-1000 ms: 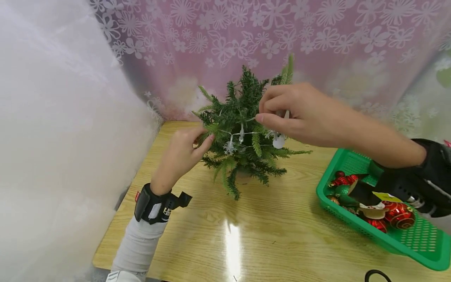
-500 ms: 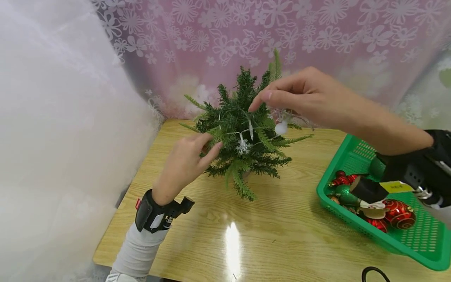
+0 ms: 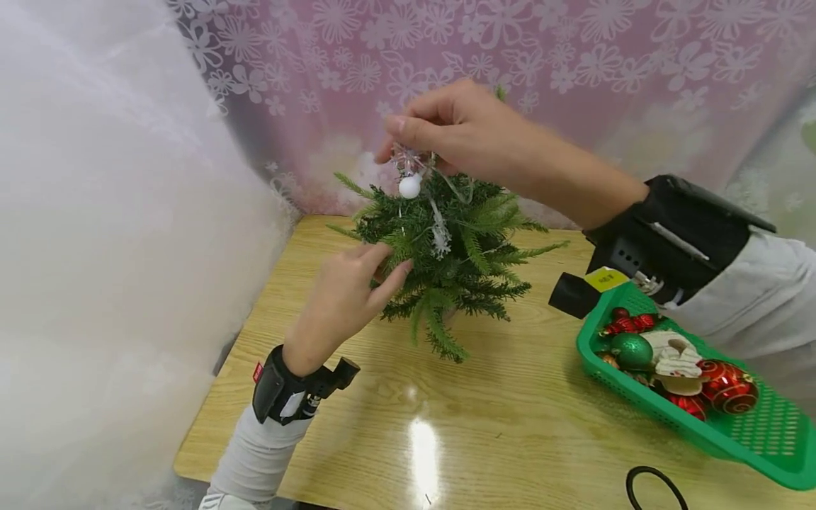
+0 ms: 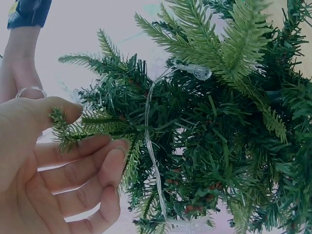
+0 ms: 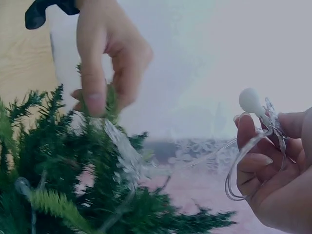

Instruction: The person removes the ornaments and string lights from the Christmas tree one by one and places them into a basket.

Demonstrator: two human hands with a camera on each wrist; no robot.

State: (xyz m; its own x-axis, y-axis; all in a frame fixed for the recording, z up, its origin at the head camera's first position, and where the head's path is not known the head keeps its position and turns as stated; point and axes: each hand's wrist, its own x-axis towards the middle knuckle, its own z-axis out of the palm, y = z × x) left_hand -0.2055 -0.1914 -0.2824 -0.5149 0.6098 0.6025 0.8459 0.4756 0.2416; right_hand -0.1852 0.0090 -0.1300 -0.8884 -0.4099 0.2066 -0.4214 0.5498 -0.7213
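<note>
A small artificial Christmas tree (image 3: pixel 455 276) stands on the wooden table, with clear-wired string lights draped on its branches. My right hand (image 3: pixel 465 131), raised over the treetop, holds the loose bundle of string lights. A white ball bulb (image 5: pixel 251 100) and loops of wire show at its fingers in the right wrist view. One strand runs from there to a snowflake light (image 3: pixel 440 237) on the tree. At the tree's left side, my left hand (image 3: pixel 338 304) pinches a branch tip (image 4: pixel 61 126) between thumb and fingers. A clear bulb (image 4: pixel 201 72) hangs among the needles.
A green basket (image 3: pixel 768 432) on the right holds a green ball ornament (image 3: pixel 631 350), a red ball ornament (image 3: pixel 729 386) and other decorations. A black cable loop (image 3: pixel 656 482) lies at the front edge. A pink floral curtain (image 3: pixel 357 85) hangs behind the tree.
My right hand has moved left and up over the treetop, carrying the bundle of string lights. The snowflake light has shifted upward. My left hand has stayed nearly in place at the branch.
</note>
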